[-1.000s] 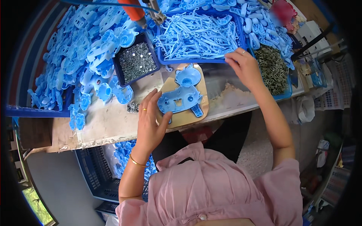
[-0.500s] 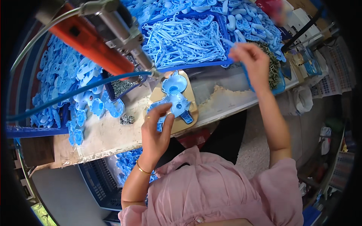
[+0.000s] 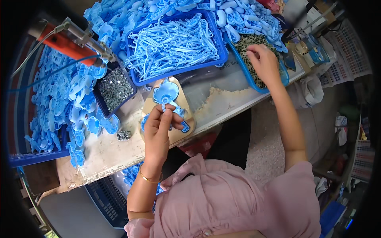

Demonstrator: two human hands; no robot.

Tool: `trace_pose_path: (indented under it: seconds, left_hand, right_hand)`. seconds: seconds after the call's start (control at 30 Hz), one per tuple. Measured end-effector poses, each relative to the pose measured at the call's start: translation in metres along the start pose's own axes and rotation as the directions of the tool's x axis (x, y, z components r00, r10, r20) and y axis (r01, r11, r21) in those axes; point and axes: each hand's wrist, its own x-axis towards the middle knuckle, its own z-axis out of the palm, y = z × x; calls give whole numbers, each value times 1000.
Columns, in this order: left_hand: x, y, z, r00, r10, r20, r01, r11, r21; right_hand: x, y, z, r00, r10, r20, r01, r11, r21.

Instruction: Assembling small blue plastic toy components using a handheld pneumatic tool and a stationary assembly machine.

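Apparently the tan board (image 3: 190,114) serves as a cradle, since the light-blue shell (image 3: 166,92) lies on it with its hollow side up, its round end at twelve o'clock and its lower body partly hidden by the left hand (image 3: 158,129). That hand's thumb and forefinger are drawn almost together over the shell's middle, which likely steadies it; I cannot tell whether they pinch a loose piece or only the shell itself. The right hand (image 3: 266,65) hangs above the turquoise tray (image 3: 247,77) at two o'clock from the board, fingers bent and thumb close by, leaving a narrow gap; whether one of the dull green clips (image 3: 254,41) sits in it cannot be seen. Supplies fan around the board, presumably for short reaches: the blue tray (image 3: 182,71) of slender links at twelve, the dark tray (image 3: 122,104) of small metal bits at ten. Farther off at ten, the orange driver (image 3: 67,45) hangs clear of both hands.
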Motion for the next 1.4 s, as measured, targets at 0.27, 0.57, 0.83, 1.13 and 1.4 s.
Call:
trace_pose_path:
  seconds: [0.27,0.57,0.83,1.13,1.4]
  left_hand:
    - [-7,-4,3,998,3,63,-3,1000,-2]
    - [-9,1,0,994,-51,99,40,993,108]
    - [-15,-1,-1,978,-66,197,43,992,121]
    - [-24,0,-4,984,-35,174,-35,922,387]
    - [-28,4,-10,963,44,266,-172,860,481]
  right_hand:
    - [17,23,5,989,33,142,-10,987,-162]
    - [-3,-66,-20,762,-62,644,-470,632,616]
    - [-41,-143,13,509,-348,788,-601,511,614]
    - [-40,-160,8,461,-279,843,-595,608,526]
    - [-33,-150,15,304,-485,820,-598,572,561]
